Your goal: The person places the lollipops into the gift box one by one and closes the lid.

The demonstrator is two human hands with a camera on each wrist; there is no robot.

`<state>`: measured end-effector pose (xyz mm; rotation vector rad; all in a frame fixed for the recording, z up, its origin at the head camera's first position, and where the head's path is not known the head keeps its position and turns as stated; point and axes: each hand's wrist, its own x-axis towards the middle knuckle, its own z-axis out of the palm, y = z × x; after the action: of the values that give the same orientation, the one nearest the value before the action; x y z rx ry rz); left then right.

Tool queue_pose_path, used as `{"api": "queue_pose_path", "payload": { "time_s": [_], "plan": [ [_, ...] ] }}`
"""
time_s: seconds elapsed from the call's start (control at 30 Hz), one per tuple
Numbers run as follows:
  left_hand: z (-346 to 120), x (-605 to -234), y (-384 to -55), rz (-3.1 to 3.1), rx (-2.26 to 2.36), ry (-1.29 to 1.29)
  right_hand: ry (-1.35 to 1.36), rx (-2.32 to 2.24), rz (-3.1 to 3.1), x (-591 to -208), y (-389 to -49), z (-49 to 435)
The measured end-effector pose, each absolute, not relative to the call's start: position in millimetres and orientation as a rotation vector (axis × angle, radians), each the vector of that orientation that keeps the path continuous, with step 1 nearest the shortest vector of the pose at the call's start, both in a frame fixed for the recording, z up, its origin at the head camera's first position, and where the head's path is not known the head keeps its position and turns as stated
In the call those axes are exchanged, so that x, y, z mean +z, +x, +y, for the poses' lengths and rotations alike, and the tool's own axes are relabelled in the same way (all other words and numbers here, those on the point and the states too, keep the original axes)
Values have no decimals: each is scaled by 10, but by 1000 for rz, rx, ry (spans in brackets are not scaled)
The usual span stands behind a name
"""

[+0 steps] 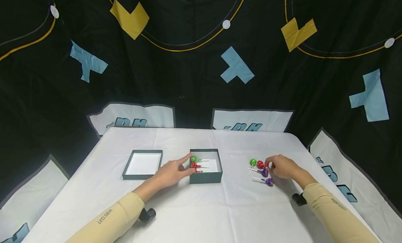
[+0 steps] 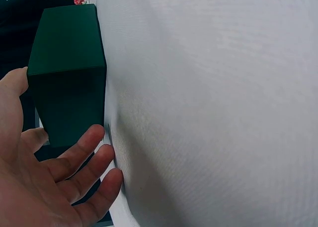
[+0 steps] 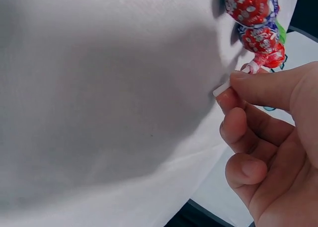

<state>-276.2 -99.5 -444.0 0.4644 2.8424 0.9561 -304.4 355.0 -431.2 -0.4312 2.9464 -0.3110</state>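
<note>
My right hand pinches the white stick of a red lollipop between thumb and index finger; the other fingers are loosely bent. Beside its fingertips lie two purple lollipops and a green lollipop. My left hand rests at the left wall of a dark green box, thumb and index finger touching its corners and the rest extended. Inside the box, along its left side, a green lollipop lies above red lollipops, sticks pointing right. The left fingers partly cover the lowest one.
A shallow dark-edged lid with a white inside lies left of the box. Everything sits on a table with a white cloth. A black curtain with tape pieces hangs behind. Each wrist carries a small black device.
</note>
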Motion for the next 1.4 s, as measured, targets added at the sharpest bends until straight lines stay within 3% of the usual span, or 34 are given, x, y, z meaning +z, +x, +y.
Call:
{"api": "queue_pose_path", "payload": {
  "time_s": [0.8,1.4],
  "plan": [
    [-1004,-4427,-2757,2834,944,476,-616,-320,2959,-3945,-3089,3440],
    [-1016,-4431,-2764,2817,971,486,-760,-321,2935,-3685,-3079,3086]
  ]
}}
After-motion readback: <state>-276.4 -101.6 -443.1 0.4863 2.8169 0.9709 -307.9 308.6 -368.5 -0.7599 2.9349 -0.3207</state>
